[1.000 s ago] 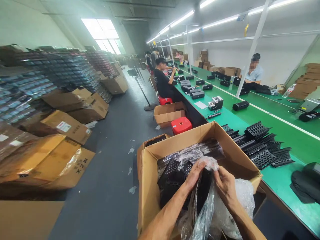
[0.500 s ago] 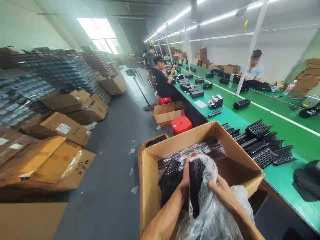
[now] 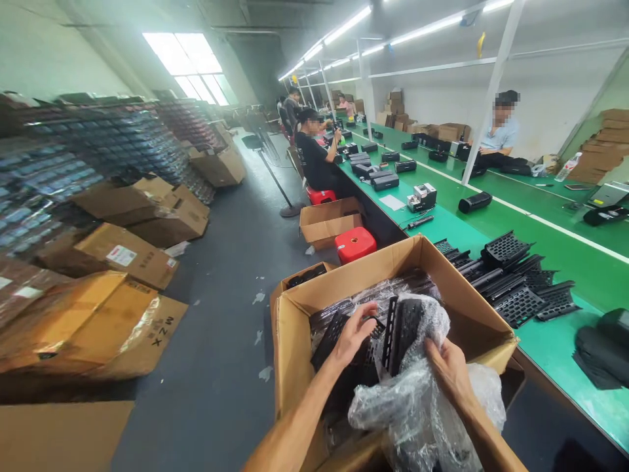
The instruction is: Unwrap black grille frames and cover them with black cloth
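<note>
Clear plastic wrap (image 3: pixel 393 408) is gripped by the right hand (image 3: pixel 448 368), and a black perforated panel (image 3: pixel 407 322), partly covered by it, is held over the cardboard box (image 3: pixel 474 311). The left hand (image 3: pixel 354 334) is held free beside the panel, fingers spread and curved.
</note>
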`<state>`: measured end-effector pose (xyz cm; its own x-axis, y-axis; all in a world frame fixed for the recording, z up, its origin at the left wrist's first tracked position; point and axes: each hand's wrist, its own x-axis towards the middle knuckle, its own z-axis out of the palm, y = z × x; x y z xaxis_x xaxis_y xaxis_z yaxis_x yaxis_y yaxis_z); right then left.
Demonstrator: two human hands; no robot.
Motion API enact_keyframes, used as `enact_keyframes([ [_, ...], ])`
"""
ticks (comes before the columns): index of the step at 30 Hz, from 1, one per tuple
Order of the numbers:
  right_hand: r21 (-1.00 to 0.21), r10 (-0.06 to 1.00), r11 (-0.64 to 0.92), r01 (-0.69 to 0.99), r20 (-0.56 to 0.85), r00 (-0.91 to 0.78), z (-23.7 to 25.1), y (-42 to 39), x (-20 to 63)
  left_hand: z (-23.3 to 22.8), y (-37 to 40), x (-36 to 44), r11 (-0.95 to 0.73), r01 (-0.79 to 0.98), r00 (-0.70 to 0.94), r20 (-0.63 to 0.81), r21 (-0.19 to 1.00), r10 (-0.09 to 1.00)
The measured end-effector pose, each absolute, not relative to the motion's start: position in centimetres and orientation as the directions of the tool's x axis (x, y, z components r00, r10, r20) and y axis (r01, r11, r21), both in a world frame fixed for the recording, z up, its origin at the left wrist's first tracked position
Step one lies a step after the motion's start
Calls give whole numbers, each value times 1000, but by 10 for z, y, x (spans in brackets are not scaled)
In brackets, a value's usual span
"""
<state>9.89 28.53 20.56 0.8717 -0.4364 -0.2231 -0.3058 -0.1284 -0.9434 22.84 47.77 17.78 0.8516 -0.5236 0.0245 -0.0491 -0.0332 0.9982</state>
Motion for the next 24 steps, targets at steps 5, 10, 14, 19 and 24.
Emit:
enact_keyframes([
  [5, -947, -371, -120, -298, -236, 898, 212, 286, 97, 195, 471, 223, -161, -97, 908, 21, 982, -418],
  [10, -945, -427, 103, -310, -324, 844, 207, 283, 83, 186, 463, 225, -138, 46, 996, -55, 989, -63],
  [14, -912, -460, 205, -356, -411, 787, 201, 285, 78, 180, 462, 226, -140, 70, 983, -92, 988, -158],
  [19, -962, -449, -78, -262, -201, 871, 212, 279, 91, 181, 463, 209, -131, -117, 903, 50, 984, -426],
  [24, -949, -475, -149, -277, -178, 862, 212, 269, 94, 178, 463, 204, 71, 25, 870, 13, 997, -494],
])
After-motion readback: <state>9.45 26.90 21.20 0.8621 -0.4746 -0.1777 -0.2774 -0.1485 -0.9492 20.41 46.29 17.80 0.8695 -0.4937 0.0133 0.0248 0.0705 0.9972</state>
